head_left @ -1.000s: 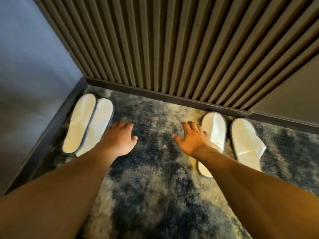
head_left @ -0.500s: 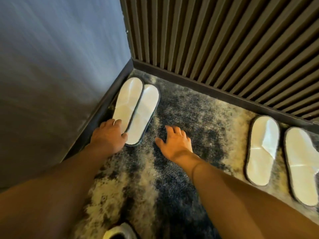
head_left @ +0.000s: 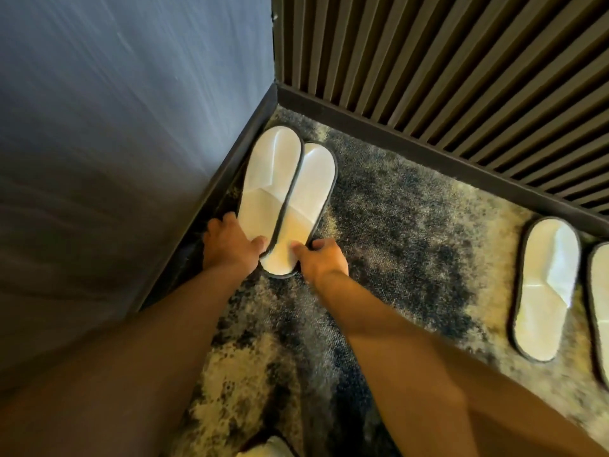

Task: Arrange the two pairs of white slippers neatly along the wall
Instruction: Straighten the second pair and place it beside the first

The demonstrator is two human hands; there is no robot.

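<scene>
Left hand (head_left: 230,247) sits at frame centre-left, fingers curled over the heel end of the left slipper (head_left: 267,186), thumb on its top face; it looks like a light pinch on that heel, not a fist. Right hand (head_left: 321,260) is just beside it, thumb and fingertips closed on the heel rim of the right slipper (head_left: 306,206). Both hands meet at the near end of the pair.

The pair lies in the corner, upper-centre of frame, the two slippers touching along their inner edges, the left one slightly overlapping. Long axis runs from the hands up toward the slatted wall (head_left: 445,67), roughly parallel to the blue wall (head_left: 131,110) and its dark baseboard (head_left: 227,163). Toes point up-frame at the slatted wall, heels toward the person. Left slipper's outer edge is close to the baseboard; I can't tell whether it touches.

Handling, as a guess: thin, flat, disposable type — very light, floppy sole, soft upper that creases. They should slide on the mottled carpet (head_left: 395,225) but could buckle if pushed from one end. Better to take hold of the stiffer trimmed rim at heel or mid-sole and pull or lift rather than shove.

Second pair (head_left: 547,291) sits at the right edge of frame, well apart — toes also at the slatted wall, one slipper cut off by the frame edge.
</scene>
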